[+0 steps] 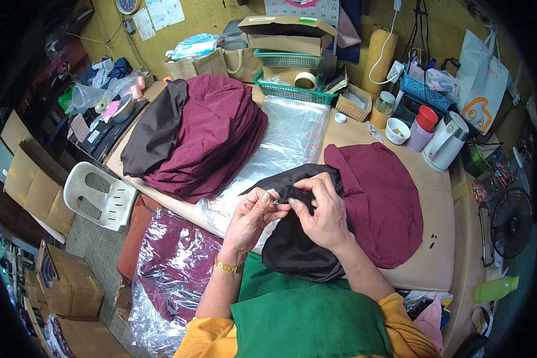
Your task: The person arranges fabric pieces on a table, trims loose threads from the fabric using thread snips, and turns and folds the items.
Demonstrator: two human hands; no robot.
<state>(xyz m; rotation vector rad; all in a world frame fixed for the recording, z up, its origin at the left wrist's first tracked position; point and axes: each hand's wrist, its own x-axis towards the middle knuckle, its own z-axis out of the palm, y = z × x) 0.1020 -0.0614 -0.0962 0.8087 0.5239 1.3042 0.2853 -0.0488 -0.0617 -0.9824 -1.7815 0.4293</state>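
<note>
In front of me, a black fabric piece (301, 256) is joined to or lies against a maroon fabric piece (379, 206). My left hand (253, 219) is closed in a pinch at the upper edge of the black fabric, with a small whitish bit showing at its fingertips. Close beside it, my right hand (323, 213) pinches the same black fabric between thumb and fingers. The fingertips of both hands nearly meet. What exactly lies between them is too small to make out.
A big maroon and black fabric heap (212, 137) fills the table's left side. Clear plastic bags (289, 131) lie behind my hands. At the right stand a kettle (446, 142), a red-lidded cup (423, 126) and a white bowl (397, 130). A plastic-wrapped maroon bundle (173, 268) hangs at the near left.
</note>
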